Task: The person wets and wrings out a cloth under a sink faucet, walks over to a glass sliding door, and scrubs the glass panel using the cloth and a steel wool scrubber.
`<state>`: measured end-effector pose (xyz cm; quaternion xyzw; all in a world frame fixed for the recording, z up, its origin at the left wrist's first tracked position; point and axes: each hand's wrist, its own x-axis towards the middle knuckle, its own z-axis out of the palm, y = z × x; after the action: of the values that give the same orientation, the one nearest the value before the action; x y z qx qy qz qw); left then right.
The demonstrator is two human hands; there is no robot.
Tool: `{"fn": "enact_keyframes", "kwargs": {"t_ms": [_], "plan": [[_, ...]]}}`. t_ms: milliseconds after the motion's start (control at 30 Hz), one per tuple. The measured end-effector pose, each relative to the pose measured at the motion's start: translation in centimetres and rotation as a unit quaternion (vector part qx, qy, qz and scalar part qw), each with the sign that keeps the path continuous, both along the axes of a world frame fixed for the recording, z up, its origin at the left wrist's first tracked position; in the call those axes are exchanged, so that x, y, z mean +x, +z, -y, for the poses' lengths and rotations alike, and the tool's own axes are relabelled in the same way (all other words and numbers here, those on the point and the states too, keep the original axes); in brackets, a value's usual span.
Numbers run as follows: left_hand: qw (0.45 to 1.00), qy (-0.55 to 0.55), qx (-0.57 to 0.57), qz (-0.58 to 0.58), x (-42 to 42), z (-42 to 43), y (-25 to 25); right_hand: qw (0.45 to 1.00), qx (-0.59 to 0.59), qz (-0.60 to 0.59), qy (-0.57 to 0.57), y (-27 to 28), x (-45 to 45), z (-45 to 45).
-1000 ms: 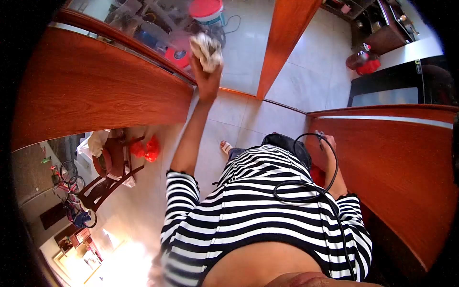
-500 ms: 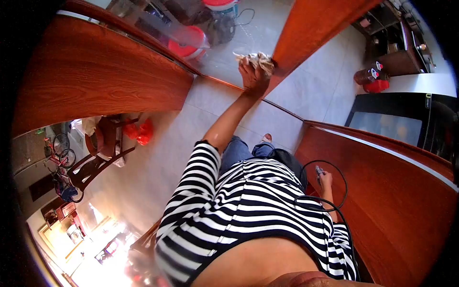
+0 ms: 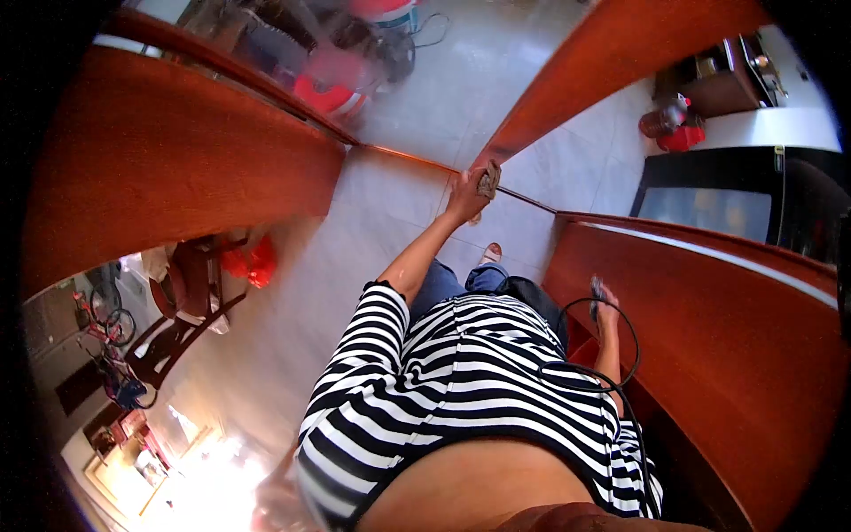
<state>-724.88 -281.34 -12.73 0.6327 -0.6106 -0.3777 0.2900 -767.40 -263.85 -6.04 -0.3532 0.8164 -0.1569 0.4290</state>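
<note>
My left hand [image 3: 466, 197] is closed round a crumpled, brownish rag [image 3: 488, 180]. The rag is at the lower end of a reddish-brown wooden door frame [image 3: 567, 75], just above the floor track; whether it presses on the wood I cannot tell. Off to the right, my right hand [image 3: 606, 310] has its fingers closed on a small greyish crumpled thing [image 3: 597, 288], too small to name for certain. That hand hangs beside a wooden panel [image 3: 709, 301], and a looped black cable [image 3: 634, 341] passes close to it.
Another wooden panel [image 3: 177, 151] stands at the left. Beyond the frame are red tubs [image 3: 330, 93] and a large bottle [image 3: 660, 122] near a red bag [image 3: 683, 137]. A dark chair [image 3: 191, 288] with a red plastic bag [image 3: 257, 262] and bicycles [image 3: 111, 319] are behind at left.
My left hand has moved down along the door frame with the rag, closer to my body. My right hand has shifted slightly up the picture. The whole view has tilted a little.
</note>
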Motion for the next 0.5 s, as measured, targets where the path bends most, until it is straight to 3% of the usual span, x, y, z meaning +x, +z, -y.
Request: {"fn": "enact_keyframes", "kwargs": {"t_ms": [100, 167, 200, 233, 300, 333, 400, 500], "plan": [[0.99, -0.028, 0.031, -0.134, -2.2, -0.6, 2.3, 0.981, -0.191, 0.022, 0.016, -3.8, -0.2, 3.3], [0.969, -0.011, 0.058, -0.241, -4.4, -0.1, 2.2, 0.979, -0.095, 0.17, -0.065, 1.7, 3.1, 7.4], [0.953, 0.0, 0.074, -0.294, -5.5, -0.2, 2.3, 0.978, -0.114, 0.166, -0.062, 0.7, 2.9, 9.2], [0.934, 0.01, 0.122, -0.335, -6.6, 0.1, 5.5, 0.974, -0.135, 0.167, -0.075, 1.4, 3.6, 11.2], [0.91, 0.046, 0.17, -0.375, -8.7, 0.7, 6.4, 0.913, -0.155, 0.36, -0.11, 0.1, 3.1, 14.6], [0.901, 0.064, 0.177, -0.392, -9.5, 0.9, 6.3, 0.87, -0.173, 0.427, -0.177, 2.6, 5.2, 16.0], [0.894, 0.079, 0.178, -0.403, -11.3, 1.9, 7.3, 0.843, -0.112, 0.499, -0.166, -0.2, 3.9, 18.9], [0.881, 0.084, 0.201, -0.42, -13.2, 3.0, 8.4, 0.802, -0.11, 0.569, -0.14, 5.7, 8.0, 20.8]]}}
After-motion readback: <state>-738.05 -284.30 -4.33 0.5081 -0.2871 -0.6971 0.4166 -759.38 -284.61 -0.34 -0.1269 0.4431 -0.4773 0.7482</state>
